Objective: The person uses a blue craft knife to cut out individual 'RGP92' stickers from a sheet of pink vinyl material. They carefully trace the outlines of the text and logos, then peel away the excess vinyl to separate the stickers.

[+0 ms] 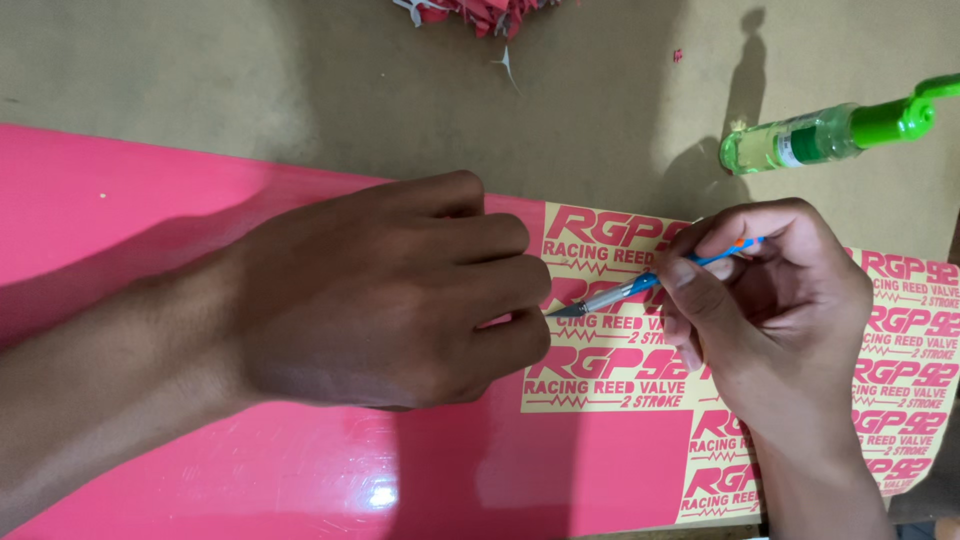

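Observation:
A glossy pink vinyl sheet [300, 470] lies across a tan table. Its right part is weeded into pale yellow backing with rows of pink sticker lettering [610, 375]. My left hand [380, 290] rests knuckles-up on the sheet, fingers curled and pressing down beside the stickers. My right hand [775, 300] grips a thin blue craft knife [640, 285] like a pen. The knife's metal tip touches the sheet right at my left fingertips.
A green squeeze bottle [830, 130] with a green nozzle lies on its side at the upper right. A heap of pink vinyl scraps [470, 12] sits at the top edge. Bare tan tabletop [250, 70] stretches behind the sheet.

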